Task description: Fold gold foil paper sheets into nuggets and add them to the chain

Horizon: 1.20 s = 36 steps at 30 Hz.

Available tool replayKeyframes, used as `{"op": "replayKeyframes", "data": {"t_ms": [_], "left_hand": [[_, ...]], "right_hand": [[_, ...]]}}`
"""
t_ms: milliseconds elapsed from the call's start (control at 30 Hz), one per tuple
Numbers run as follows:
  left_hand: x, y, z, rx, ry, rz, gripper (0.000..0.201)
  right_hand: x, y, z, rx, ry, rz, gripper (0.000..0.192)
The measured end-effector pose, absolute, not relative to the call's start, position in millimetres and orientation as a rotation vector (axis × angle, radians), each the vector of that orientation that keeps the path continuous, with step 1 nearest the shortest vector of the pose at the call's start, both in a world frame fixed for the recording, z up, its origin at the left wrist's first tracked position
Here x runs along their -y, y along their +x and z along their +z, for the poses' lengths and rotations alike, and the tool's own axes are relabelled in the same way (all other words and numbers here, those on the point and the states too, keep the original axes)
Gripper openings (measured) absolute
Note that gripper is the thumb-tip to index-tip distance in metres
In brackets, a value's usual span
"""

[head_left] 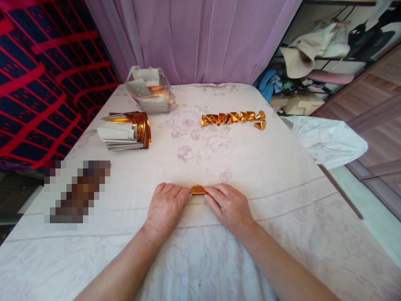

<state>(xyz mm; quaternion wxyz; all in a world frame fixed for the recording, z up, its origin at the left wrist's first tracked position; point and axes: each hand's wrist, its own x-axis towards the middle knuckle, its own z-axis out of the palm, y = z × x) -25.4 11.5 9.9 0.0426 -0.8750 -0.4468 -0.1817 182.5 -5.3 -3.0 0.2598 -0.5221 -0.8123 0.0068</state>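
Note:
My left hand [166, 207] and my right hand [228, 205] lie side by side on the table's pale floral cloth [275, 175]. Together their fingertips press a small folded piece of gold paper [198, 190] flat against the cloth. Only the middle of the paper shows between the hands; its ends are hidden under the fingers. A row of several folded gold paper pieces [233, 118] lies farther back, to the right of centre.
A stack of gold and white paper sheets [125, 131] lies at the back left. Behind it stands a clear plastic bag of more sheets [151, 90]. A blurred patch [77, 192] sits at the left. The table's right edge [340, 192] drops to the floor.

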Motion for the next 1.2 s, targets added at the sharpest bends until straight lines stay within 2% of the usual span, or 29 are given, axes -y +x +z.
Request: {"op": "replayKeyframes", "data": {"t_ms": [467,800,1000,1200], "left_hand": [[-7,-22,11,1.624,-2.71,-0.574,0.016],[-8,-24,10,1.711,-2.709,-0.668,0.012],[-10,-22,19,1.706,-2.666,-0.451,0.015],[-8,-18,21,1.601,-2.688,-0.415,0.021]], "right_hand": [[6,180,-1,2.174,-1.386,-0.056,0.022],[5,179,-1,2.172,-1.503,0.038,0.02],[6,178,2,2.225,-1.468,0.001,0.027],[6,176,1,2.198,-1.468,-0.007,0.029]]}}
